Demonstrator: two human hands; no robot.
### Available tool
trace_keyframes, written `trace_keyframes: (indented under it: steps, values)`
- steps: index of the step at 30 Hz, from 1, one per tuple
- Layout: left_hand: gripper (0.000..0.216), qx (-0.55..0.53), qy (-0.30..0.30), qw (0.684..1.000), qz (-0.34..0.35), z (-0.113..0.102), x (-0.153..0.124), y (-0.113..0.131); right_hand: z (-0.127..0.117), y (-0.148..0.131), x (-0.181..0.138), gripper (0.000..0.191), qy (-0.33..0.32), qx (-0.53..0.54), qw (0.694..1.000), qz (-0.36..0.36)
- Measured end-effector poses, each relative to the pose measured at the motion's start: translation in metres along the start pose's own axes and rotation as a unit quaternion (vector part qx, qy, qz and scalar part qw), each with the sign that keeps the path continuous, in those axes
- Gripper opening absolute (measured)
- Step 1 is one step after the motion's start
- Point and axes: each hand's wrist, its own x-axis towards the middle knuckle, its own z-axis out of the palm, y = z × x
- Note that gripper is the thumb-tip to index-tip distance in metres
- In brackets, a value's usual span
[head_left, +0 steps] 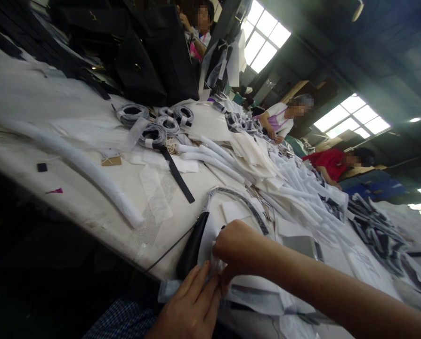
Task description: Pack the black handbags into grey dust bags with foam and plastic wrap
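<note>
A black handbag (193,249) lies at the near edge of the table. Its curved handle (244,195) is covered in clear plastic wrap. White wrapping paper (205,235) lies against the bag, under my hands. My left hand (192,303) rests on the paper and bag with fingers stretched out flat. Right beside it, my right hand (237,249) is closed, knuckles up; what its fingers grip is hidden. A thin dark cord (170,252) runs from the bag toward the table's edge.
Coiled wrapped straps (150,134), white paper rolls (210,157), a long white roll (79,162) and a black strip (178,176) lie on the table (101,207). Black bags (154,52) stand at the back left. Three other people work farther along.
</note>
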Motion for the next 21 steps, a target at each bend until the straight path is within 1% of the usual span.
trace_keyframes:
  steps: [3,5,6,8,11,14,16,18,19,21]
  values:
    - [0.033,-0.001,0.047,0.999,-0.023,0.008,-0.002,0.004,0.001,0.015,0.004,0.056,-0.011,0.009,1.000,0.008]
    - [0.031,-0.003,0.076,0.996,-0.041,0.012,-0.003,0.007,0.005,0.024,0.007,0.059,-0.007,0.026,0.999,0.024]
    - [0.030,-0.003,0.082,0.996,-0.041,0.014,-0.004,0.008,0.008,0.028,0.009,0.060,-0.001,0.039,0.999,0.032]
    - [0.031,0.001,0.085,0.996,-0.037,0.014,-0.004,0.007,0.015,0.036,0.012,0.057,0.015,0.103,0.994,0.037]
    - [0.035,0.007,0.066,0.998,-0.017,0.011,-0.003,0.003,0.028,0.047,0.014,0.049,0.049,0.225,0.973,0.029]
    - [0.037,0.014,0.024,1.000,0.012,0.004,-0.001,-0.002,0.039,0.052,0.004,0.041,0.086,0.291,0.952,0.019]
    - [0.036,0.013,-0.005,1.000,0.023,-0.002,0.000,-0.004,0.043,0.048,-0.010,0.030,0.133,0.321,0.937,0.036]
    - [0.035,0.010,-0.021,0.999,0.026,-0.007,0.001,-0.004,0.047,0.037,-0.025,0.022,0.194,0.338,0.918,0.069]
    - [0.035,0.008,-0.027,0.999,0.028,-0.009,0.001,-0.004,0.048,0.030,-0.031,0.023,0.220,0.345,0.908,0.085]
    - [0.036,0.007,-0.029,0.999,0.034,-0.011,0.001,-0.004,0.053,0.017,-0.036,0.037,0.247,0.362,0.892,0.110]
